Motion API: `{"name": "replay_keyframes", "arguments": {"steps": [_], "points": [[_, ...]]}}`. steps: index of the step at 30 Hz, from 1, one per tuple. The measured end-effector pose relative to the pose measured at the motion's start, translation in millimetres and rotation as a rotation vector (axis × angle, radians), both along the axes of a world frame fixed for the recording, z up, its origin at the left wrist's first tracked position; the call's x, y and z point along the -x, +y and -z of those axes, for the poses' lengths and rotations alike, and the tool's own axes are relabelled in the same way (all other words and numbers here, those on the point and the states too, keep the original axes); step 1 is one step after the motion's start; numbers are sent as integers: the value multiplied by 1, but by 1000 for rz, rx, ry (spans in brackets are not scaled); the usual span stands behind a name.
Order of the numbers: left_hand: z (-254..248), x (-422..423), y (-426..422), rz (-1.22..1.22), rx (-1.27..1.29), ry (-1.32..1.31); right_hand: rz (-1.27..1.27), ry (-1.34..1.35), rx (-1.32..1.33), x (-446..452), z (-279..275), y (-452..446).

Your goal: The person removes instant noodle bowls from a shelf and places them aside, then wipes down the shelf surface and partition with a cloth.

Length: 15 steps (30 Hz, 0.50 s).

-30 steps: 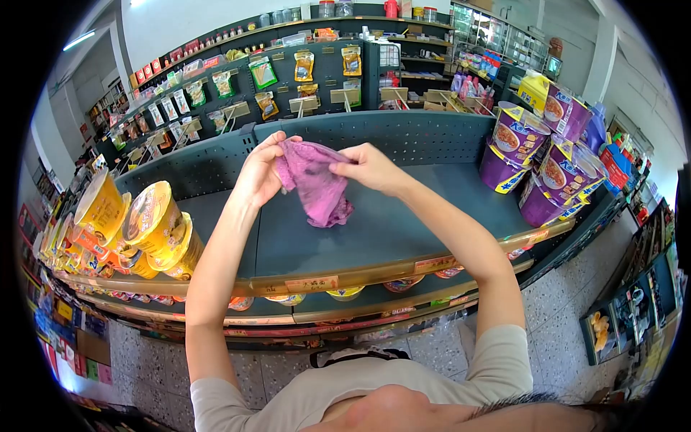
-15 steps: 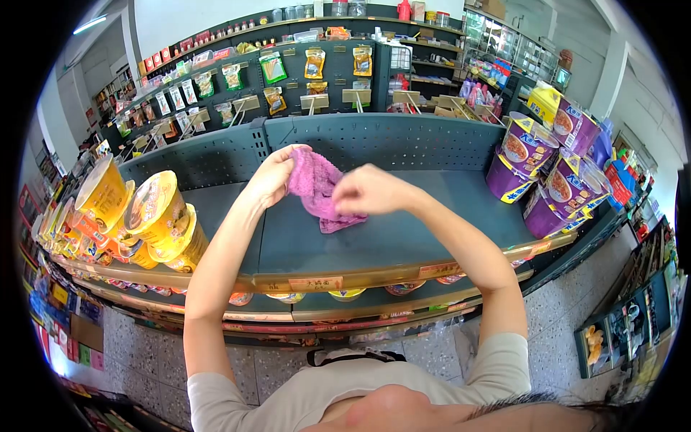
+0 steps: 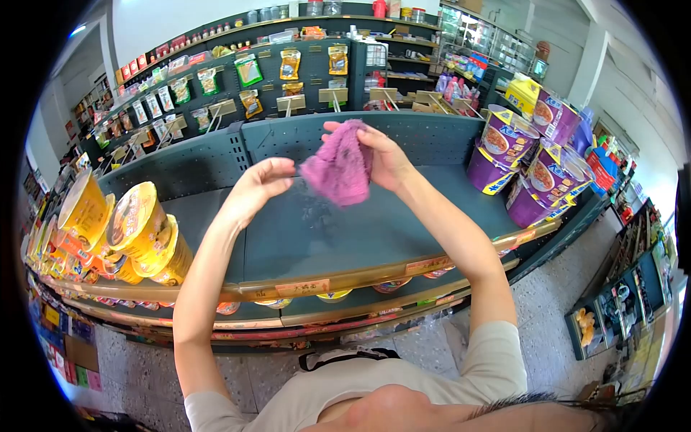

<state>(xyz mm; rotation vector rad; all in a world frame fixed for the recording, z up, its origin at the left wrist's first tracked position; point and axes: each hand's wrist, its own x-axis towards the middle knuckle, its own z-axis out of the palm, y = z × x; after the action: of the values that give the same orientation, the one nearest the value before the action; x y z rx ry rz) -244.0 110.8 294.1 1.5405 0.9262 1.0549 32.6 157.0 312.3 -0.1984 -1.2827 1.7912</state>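
Note:
A purple cloth [image 3: 338, 169] hangs bunched above the dark metal shelf [image 3: 302, 245], gripped near its top by my right hand [image 3: 385, 155]. Dark damp or dirty patches mark its middle. My left hand [image 3: 260, 189] is just left of the cloth, its fingers apart and holding nothing; a small gap seems to separate them. Below the cloth, the shelf surface shows a wet-looking smear.
Yellow instant noodle tubs [image 3: 140, 223] are stacked on the left of the shelf, purple noodle tubs [image 3: 504, 140] on the right. A perforated back panel [image 3: 302, 137] rises behind. Hooks [image 3: 291, 103] project beyond it, with hanging snack packets [image 3: 289, 65]. A price rail [image 3: 302, 288] runs along the front.
The cloth has passed from my left hand to my right, lifted and shifted slightly right. My left hand has let go and dropped a little. The view has shifted slightly.

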Motion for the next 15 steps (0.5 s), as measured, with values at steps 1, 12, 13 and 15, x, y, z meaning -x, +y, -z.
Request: {"name": "replay_keyframes", "arguments": {"steps": [1, 12, 13, 15], "points": [[2, -2, -7, -44, -26, 99, 27, 53, -5, -7, -1, -2], [34, 24, -72, -276, -230, 179, 766, -60, -118, -167, 15, 20], [37, 24, -76, -309, -224, 178, 873, -193, -194, -178, 20, 22], [41, 25, -82, -378, -215, 178, 1252, -597, -479, -189, 34, 28]]}}
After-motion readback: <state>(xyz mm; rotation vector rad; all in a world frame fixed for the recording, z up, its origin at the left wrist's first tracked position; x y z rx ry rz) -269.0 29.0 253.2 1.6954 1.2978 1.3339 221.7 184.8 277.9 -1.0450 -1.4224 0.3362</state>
